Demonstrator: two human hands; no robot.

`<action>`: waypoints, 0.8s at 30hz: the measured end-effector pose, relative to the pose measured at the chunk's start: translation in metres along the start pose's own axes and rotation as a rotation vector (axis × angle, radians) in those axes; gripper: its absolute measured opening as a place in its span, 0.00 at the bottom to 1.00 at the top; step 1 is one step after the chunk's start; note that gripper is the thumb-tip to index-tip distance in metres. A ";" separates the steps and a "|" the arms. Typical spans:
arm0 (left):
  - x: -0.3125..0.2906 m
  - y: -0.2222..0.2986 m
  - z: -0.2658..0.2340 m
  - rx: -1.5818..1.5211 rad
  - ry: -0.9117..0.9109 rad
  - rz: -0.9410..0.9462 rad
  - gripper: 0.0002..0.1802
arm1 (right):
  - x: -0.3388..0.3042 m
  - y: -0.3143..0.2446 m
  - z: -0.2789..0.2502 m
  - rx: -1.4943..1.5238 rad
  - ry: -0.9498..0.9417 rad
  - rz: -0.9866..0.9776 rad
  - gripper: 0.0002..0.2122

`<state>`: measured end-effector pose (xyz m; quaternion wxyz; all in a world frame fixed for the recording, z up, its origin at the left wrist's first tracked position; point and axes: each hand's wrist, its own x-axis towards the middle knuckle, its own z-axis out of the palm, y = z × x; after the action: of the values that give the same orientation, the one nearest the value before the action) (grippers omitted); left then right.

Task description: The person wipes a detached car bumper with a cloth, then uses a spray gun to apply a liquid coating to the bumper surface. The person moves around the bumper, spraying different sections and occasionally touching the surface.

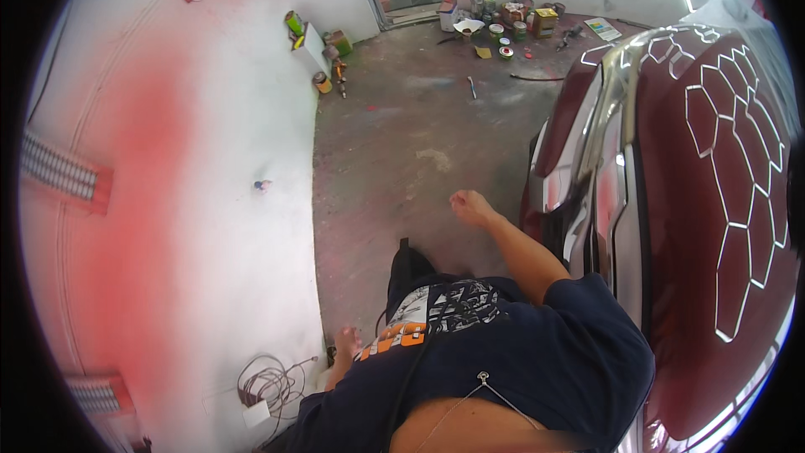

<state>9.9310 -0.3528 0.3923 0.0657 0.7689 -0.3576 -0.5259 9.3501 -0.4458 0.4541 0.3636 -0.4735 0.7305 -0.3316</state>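
My right hand (472, 207) hangs over the floor in front of my body, to the left of a glossy dark red car (696, 201). Its fingers are curled in, and nothing shows in them. Low at my left side, my left hand (346, 341) is near the white wall (251, 285), partly hidden by my dark shirt (503, 361). Its visible fingers are loosely apart, with nothing seen in them. Neither hand touches the car. Bright hexagon-shaped lights reflect in the car's paint.
Several paint cans (520, 31) and a yellow tin (545, 23) stand by the far wall. A white box (312, 50) with cans and a spray gun (340, 75) sits at the left wall. Small tools lie on the floor (402, 134). A coiled cable (272, 386) is at lower left.
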 end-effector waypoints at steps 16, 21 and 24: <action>0.389 0.677 0.140 0.780 -0.070 0.684 0.21 | 0.339 -0.040 -0.207 0.278 0.221 0.169 0.15; 0.414 0.945 0.237 0.521 -0.026 0.842 0.16 | 0.401 -0.037 -0.316 0.627 0.520 0.075 0.12; 0.410 1.013 0.321 0.436 -0.107 0.813 0.16 | 0.442 0.000 -0.387 0.751 0.727 0.064 0.11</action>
<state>9.2477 -1.2634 0.4221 0.0846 0.5339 -0.7353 -0.4090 8.8958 -0.8041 0.5573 0.2414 -0.1422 0.6545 -0.7023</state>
